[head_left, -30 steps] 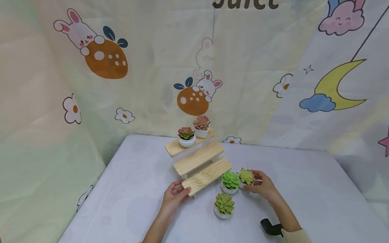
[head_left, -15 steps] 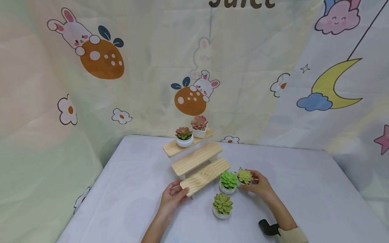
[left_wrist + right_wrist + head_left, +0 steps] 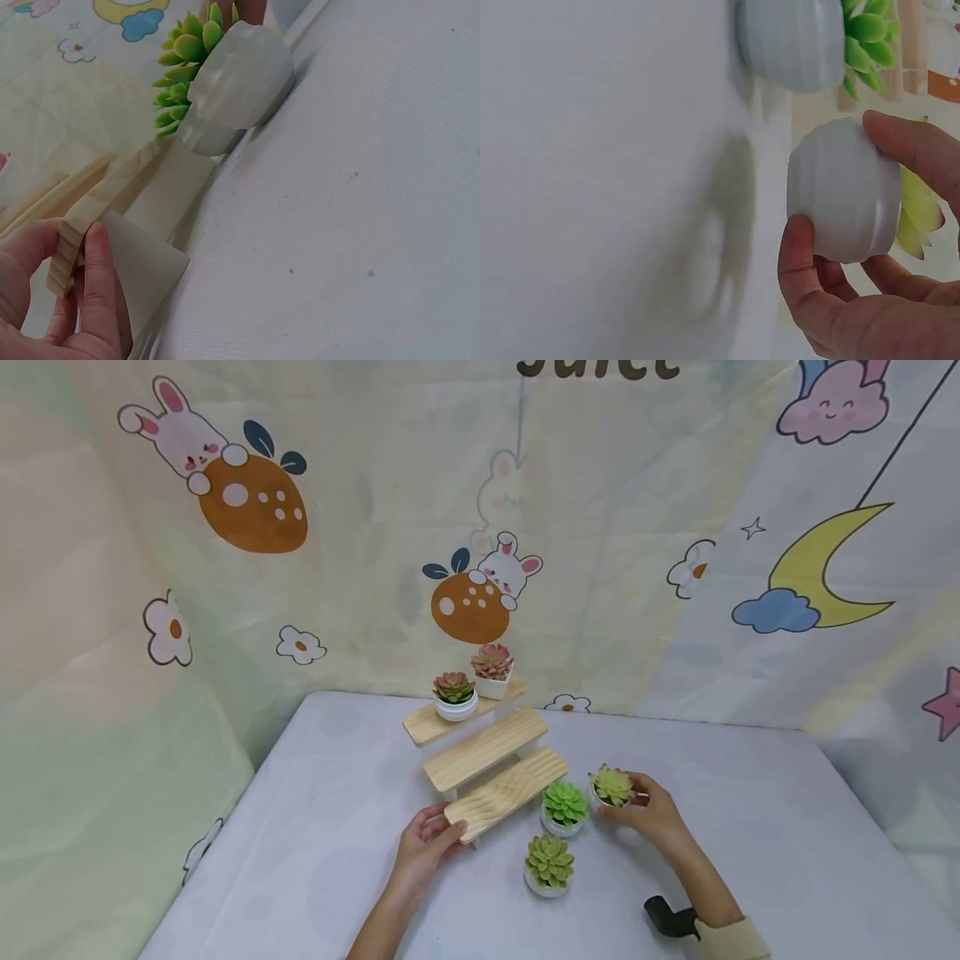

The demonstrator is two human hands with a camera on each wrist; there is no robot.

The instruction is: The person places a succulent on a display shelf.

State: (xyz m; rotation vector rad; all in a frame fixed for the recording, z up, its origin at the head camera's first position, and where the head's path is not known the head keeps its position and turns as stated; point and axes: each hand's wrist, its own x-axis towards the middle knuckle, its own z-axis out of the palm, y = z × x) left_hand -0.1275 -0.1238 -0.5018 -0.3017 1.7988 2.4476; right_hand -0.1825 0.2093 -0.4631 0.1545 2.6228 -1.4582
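My left hand (image 3: 430,841) grips the near left end of the lowest board of a three-tier wooden shelf (image 3: 486,762); in the left wrist view the thumb and fingers pinch the board end (image 3: 69,251). My right hand (image 3: 651,814) holds a yellow-green potted succulent (image 3: 612,785) by its white pot (image 3: 845,191), which hangs a little above the table, its shadow below. Just left of it stands a bright green succulent (image 3: 565,804) by the shelf's right end. Nearer the front is another green succulent (image 3: 550,862) in a white pot.
On the top board stand a reddish-green succulent (image 3: 454,695) in a round pot and a pink succulent (image 3: 492,667) in a square pot. A black curved object (image 3: 667,917) lies beside the right forearm. A printed cloth backdrop rises behind the white-covered table (image 3: 757,827).
My right hand has lifted the yellow-green succulent and moved it slightly up and right, away from the bright green one. The left hand keeps its grip on the shelf.
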